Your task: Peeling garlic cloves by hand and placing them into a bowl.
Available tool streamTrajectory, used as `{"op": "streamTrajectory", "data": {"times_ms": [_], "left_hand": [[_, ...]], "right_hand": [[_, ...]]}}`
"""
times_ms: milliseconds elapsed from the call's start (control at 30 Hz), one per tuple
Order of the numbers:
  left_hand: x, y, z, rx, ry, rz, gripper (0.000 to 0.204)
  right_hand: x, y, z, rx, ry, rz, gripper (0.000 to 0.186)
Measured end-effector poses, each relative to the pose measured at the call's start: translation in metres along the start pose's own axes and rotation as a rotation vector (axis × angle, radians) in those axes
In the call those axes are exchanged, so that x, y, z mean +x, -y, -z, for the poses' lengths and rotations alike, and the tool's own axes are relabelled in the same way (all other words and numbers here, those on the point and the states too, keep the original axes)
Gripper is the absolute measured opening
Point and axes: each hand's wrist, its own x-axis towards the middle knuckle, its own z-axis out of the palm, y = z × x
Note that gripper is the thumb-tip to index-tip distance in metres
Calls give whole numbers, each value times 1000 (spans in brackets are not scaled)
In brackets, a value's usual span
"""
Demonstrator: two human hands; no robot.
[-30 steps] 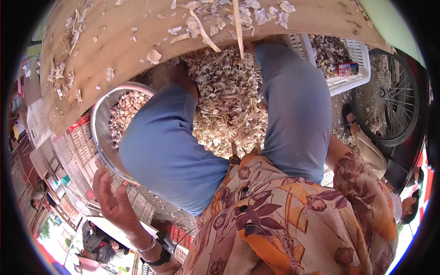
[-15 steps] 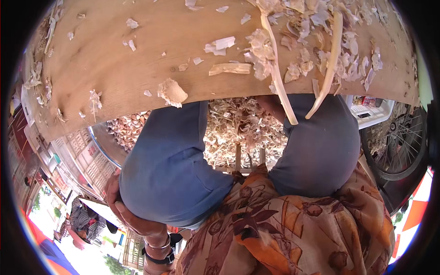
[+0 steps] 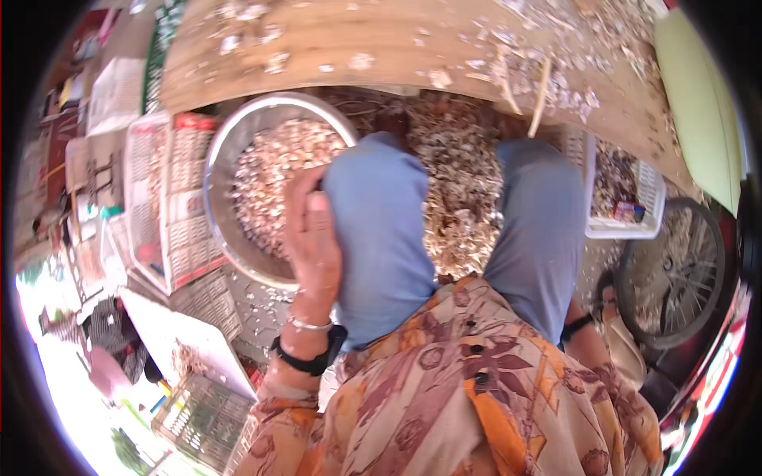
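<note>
My left hand [image 3: 313, 242] lies against the outer side of my left knee, its fingers stretched along the blue trouser leg [image 3: 377, 238] and nothing visible in them. Just beside it stands a round metal basin [image 3: 230, 127], heaped with what look like garlic cloves [image 3: 274, 170]. My right forearm [image 3: 586, 343], with a black band at the wrist, runs down beside my right thigh; the leg hides that hand. Ahead of my knees is a wooden board [image 3: 317, 47] strewn with papery garlic skins [image 3: 556, 87] and a dry, pale stalk [image 3: 541, 97].
Husks [image 3: 460, 182] cover the ground between my legs. White plastic crates [image 3: 186, 202] stand left of the basin. Another white crate [image 3: 627, 230] holding husks sits at the right, near a spoked wheel [image 3: 675, 274]. A pale green sack-like shape [image 3: 698, 111] borders the board's right end.
My view has shifted back, so the basin and crates show more fully. My left hand now appears higher, along the knee's outer side. My right forearm has come into view.
</note>
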Motion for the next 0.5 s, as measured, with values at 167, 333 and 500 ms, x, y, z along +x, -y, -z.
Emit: {"op": "streamTrajectory", "data": {"times_ms": [167,333,500], "left_hand": [[-88,20,19,-89,263,-203,54],[-145,81,40,-243,377,230,41],[-128,80,49,-53,199,132,28]], "right_hand": [[-47,54,27,148,-256,262,17],[-108,188,2,635,149,1225,17],[-128,224,-162,98,530,1288,20]]}}
